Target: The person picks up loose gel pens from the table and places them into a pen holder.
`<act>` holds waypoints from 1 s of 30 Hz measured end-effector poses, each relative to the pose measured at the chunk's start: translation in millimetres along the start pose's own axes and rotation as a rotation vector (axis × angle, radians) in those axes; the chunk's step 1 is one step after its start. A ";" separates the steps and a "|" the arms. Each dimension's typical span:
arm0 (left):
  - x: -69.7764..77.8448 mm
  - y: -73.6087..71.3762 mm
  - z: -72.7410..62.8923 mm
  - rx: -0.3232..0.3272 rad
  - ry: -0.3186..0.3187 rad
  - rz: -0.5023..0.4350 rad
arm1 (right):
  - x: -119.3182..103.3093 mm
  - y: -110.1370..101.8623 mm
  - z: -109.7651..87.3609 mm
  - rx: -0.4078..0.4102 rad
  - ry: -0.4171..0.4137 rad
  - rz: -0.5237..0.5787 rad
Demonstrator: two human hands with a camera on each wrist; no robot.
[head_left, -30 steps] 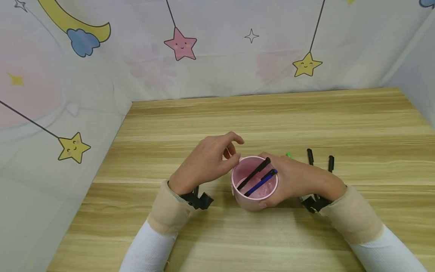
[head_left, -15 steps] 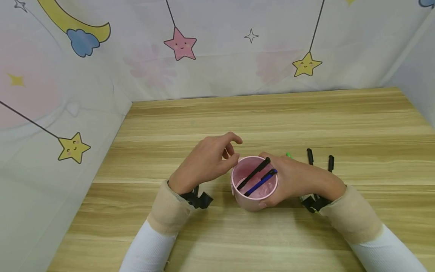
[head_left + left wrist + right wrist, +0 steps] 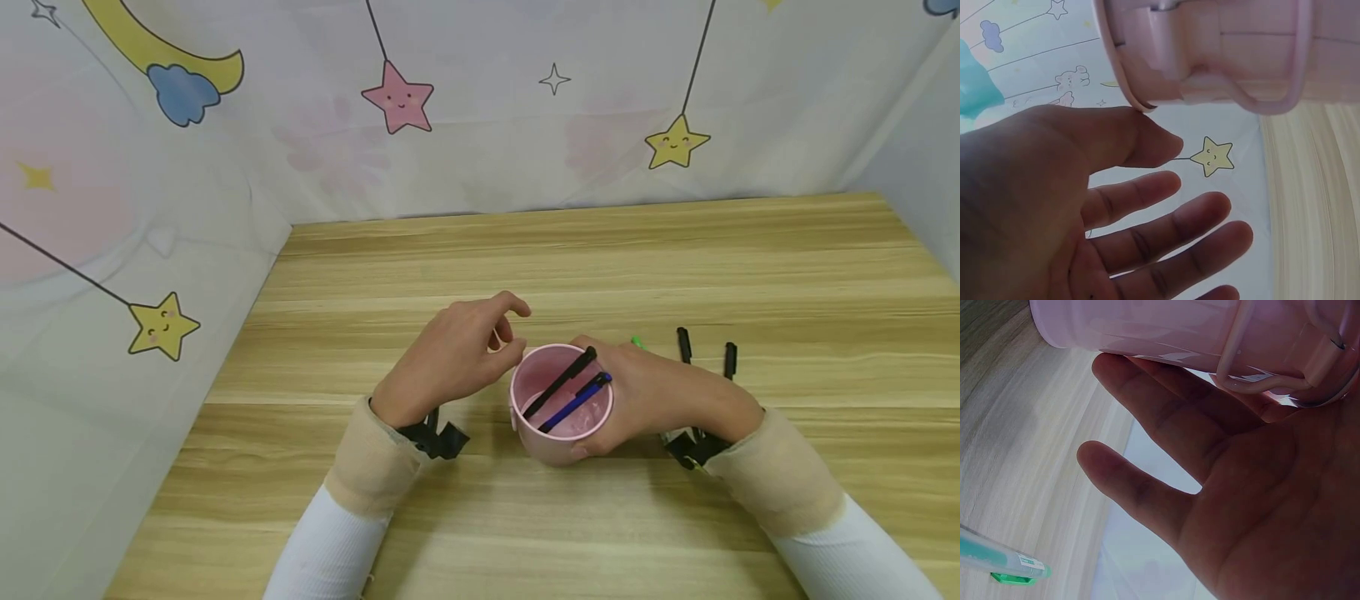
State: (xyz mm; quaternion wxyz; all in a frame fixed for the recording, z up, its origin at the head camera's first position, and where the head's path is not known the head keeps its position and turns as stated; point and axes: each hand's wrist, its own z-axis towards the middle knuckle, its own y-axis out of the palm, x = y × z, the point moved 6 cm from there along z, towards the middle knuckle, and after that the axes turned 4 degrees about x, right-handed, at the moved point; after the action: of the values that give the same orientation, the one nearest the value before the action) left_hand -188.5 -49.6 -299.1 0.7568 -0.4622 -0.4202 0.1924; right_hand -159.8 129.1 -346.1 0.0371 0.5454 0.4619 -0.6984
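A small pink bucket stands in the middle of the table, with a black pen and a blue pen leaning inside it. My right hand grips its right side, thumb toward the near side and fingers around the back. In the right wrist view, two fingers lie against the bucket wall, and the little finger stands off it. My left hand hovers at the bucket's left rim, fingers loosely bent and holding nothing. The left wrist view has its thumb tip close beneath the bucket's rim; contact is unclear.
To the right, partly behind my right forearm, lie a black-capped pen, another black-capped pen and a green-tipped pen. The wooden table meets a printed fabric backdrop at the back and left.
My left hand has drifted slightly left, away from the bucket's rim. The right hand, the bucket and the pens have stayed put.
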 end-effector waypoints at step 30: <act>-22.2 4.4 -8.9 -0.096 -0.197 0.157 | -1.5 2.0 0.4 0.006 -0.022 0.022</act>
State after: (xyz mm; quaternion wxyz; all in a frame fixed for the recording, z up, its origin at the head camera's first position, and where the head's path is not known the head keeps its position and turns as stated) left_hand -193.6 -67.3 -315.1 0.6716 -0.5081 -0.4639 0.2751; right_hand -158.3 127.0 -346.1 0.0483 0.5430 0.4534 -0.7051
